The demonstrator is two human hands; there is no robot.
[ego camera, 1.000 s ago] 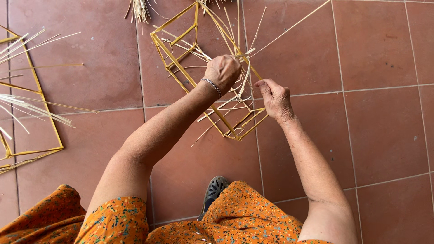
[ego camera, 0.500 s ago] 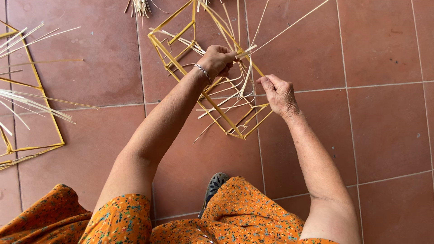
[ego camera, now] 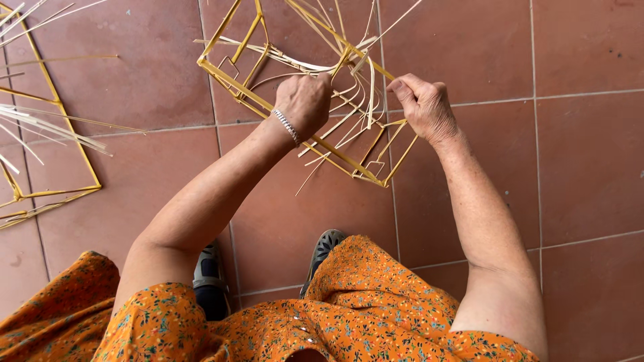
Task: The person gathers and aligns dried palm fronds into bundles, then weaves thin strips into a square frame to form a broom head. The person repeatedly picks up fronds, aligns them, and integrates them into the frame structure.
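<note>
Diagonally: yellow frame (ego camera: 235, 87) runs upper-left to lower-right, both hands gripping.

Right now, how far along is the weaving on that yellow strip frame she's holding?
Done: the box-shaped yellow frame is assembled, its edges joined. In hand: the left hand grips the frame's middle while the right hand pinches a pale strip near the top bar. Left: many loose strip ends hang unwoven across the frame, and its sides are mostly open. A second frame lies on the tile floor.
</note>
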